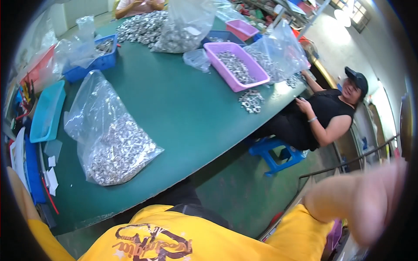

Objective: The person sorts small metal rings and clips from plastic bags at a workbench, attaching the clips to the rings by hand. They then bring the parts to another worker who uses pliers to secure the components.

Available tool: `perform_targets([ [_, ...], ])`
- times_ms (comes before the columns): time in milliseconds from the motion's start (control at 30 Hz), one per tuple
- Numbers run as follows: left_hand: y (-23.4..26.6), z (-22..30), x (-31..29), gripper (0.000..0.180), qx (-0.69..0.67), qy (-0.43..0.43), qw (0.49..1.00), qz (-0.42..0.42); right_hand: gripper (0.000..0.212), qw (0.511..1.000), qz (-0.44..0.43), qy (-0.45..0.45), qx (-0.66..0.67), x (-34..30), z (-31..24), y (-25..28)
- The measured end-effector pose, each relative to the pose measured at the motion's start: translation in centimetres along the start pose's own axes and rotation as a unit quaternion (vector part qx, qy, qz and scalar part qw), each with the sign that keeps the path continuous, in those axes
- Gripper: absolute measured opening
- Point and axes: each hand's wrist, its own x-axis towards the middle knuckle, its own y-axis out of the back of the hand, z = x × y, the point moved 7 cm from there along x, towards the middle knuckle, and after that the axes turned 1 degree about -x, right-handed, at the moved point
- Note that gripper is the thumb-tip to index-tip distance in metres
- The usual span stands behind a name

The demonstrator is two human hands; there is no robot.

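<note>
My left arm runs up along the left rim from a yellow sleeve, and its hand lies outside the picture. At the right rim my bare right arm is bent, raised close to the camera and blurred; its hand does not show. Nearest to me on the green table stands a clear plastic bag, part full of small shiny silver metal pieces. Its upper part is slack and rises to a point. Neither arm touches it.
A pink-purple basket of metal pieces stands by a loose pile. Farther back are another filled bag and a heap. Blue trays line the left. A person sits on a blue stool; another person is at the far end.
</note>
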Motion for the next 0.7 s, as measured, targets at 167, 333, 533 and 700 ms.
perform_targets([
  [167,0.0,-1.2,-0.4,0.013,-0.003,0.04,0.999,0.015,0.008,0.894,0.112,-0.434,0.02,-8.7,21.4,1.0],
  [333,-0.6,-2.4,-0.6,0.014,-0.016,0.061,0.998,0.012,0.014,0.573,0.176,-0.799,0.051,-29.5,34.1,0.8],
  [533,-1.2,-2.3,-0.2,0.015,-0.03,0.06,0.998,0.0,0.027,0.497,0.076,-0.864,0.012,-35.5,32.5,-2.4],
  [700,-1.5,-2.6,0.0,0.015,-0.035,0.068,0.997,0.003,0.016,0.517,0.096,-0.846,-0.085,-36.5,33.6,-0.5],
])
